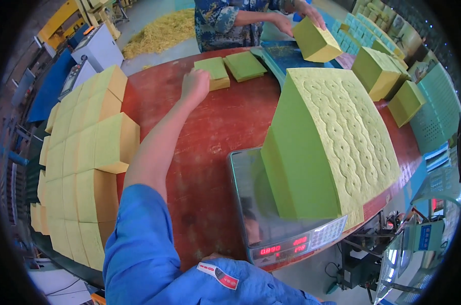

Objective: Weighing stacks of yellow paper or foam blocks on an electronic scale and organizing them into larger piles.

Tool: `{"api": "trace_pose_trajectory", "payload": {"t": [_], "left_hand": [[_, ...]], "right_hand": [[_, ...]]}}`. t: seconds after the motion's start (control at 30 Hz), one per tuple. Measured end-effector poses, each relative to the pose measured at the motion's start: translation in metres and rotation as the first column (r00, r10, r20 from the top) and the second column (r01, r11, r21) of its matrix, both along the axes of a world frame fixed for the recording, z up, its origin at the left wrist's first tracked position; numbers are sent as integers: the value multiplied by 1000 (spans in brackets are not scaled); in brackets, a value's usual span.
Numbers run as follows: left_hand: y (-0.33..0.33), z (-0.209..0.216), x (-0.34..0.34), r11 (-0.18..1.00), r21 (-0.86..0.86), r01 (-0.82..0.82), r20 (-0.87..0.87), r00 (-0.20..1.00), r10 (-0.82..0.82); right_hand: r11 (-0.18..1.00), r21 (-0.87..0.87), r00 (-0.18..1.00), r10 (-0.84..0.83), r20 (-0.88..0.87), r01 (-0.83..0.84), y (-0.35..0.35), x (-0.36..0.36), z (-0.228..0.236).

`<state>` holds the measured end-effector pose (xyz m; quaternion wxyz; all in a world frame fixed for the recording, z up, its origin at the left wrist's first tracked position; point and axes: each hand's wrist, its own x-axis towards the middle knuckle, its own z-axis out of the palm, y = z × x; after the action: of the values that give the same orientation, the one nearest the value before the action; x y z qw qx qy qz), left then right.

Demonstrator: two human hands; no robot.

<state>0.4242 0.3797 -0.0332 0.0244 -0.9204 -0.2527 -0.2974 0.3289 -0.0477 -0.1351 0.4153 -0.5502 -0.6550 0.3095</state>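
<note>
My left arm (pixel 156 137), in a blue sleeve, reaches forward across the red table. My left hand (pixel 196 85) is closed at the near left edge of a small stack of yellow paper (pixel 213 68); its fingertips are hidden. A second low stack of yellow paper (pixel 245 65) lies just to the right. Little of my right hand can be made out: a sliver of skin (pixel 215 256) shows above my blue shirt at the near table edge, fingers hidden. On a digital scale (pixel 251 203) stands a tall stack of yellow paper (pixel 304 157) with rows of punched wavy cuts on one face.
Many yellow paper blocks (pixel 83 152) line the left of the red table (pixel 195 168). Across it a co-worker's hands (pixel 309 14) hold a paper block (pixel 316 41) above a blue-topped surface (pixel 286 53). More blocks (pixel 377 71) and a pale green perforated crate (pixel 436 114) stand right.
</note>
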Motion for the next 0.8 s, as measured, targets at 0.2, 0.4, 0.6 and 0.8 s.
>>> {"api": "trace_pose_trajectory", "payload": {"t": [0.2,0.4,0.6,0.8], "left_hand": [[-121,16,-114,854,-482,194,244,966,-82],[-286,21,-262,835,-546,61,162,986,34],[-433,0,-324,832,-555,-3,165,980,114],[-541,-7,-329,804,-527,-276,212,873,439]], "right_hand": [[998,-46,998,42,-47,-44,-25,-38,16],[884,-362,513,-171,-841,-298,-67,-52,66],[719,-473,122,-483,-867,-509,-79,-36,88],[837,-485,795,-106,-598,-253,-108,-46,84]]}}
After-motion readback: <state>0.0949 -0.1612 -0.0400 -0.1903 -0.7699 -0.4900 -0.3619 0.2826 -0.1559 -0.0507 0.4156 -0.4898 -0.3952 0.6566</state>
